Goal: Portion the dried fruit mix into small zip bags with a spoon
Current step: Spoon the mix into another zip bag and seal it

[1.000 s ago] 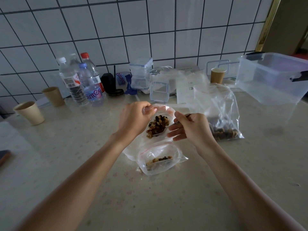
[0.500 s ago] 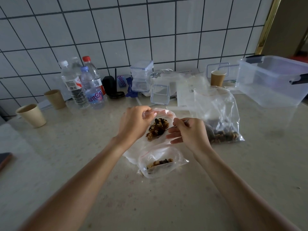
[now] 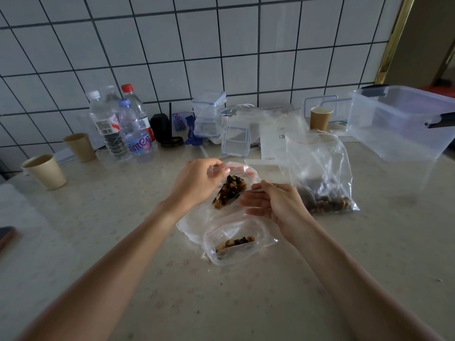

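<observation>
Head view. We are seeing the left hand (image 3: 197,183) pinching open the mouth of a small zip bag (image 3: 236,178), while the right hand (image 3: 273,205), fingers curled on the spoon (image 3: 248,191), is tipping dried fruit mix (image 3: 230,190) into it. Just below both hands, a second small bag (image 3: 236,242) is lying on the worktop (image 3: 221,303) with a portion inside. Right of the right hand, the large stock bag (image 3: 320,175) is holding more mix, so we are judging portioning as partly done. Count: two small bags, one stock bag, one spoon.
</observation>
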`<move>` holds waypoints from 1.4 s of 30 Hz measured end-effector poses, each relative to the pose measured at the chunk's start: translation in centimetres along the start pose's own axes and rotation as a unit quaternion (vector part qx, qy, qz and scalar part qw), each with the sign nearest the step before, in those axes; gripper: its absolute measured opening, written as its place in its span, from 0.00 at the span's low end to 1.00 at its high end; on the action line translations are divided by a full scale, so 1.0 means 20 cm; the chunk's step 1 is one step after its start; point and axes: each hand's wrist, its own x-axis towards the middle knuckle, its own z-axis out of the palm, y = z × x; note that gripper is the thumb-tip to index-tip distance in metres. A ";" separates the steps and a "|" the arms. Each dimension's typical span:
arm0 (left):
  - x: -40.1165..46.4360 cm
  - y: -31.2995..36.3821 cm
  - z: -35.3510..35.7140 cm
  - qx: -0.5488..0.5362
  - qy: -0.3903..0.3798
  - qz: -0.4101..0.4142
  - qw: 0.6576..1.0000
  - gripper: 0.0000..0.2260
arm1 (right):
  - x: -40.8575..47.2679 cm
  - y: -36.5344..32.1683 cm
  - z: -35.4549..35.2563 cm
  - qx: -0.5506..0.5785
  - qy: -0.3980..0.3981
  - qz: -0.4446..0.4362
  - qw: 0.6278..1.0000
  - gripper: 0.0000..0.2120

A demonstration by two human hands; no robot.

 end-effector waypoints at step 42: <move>-0.55 0.04 -0.15 -0.052 -0.070 -0.055 0.995 0.05 | -0.13 -0.27 -0.14 -0.251 -0.252 -0.308 0.882 0.20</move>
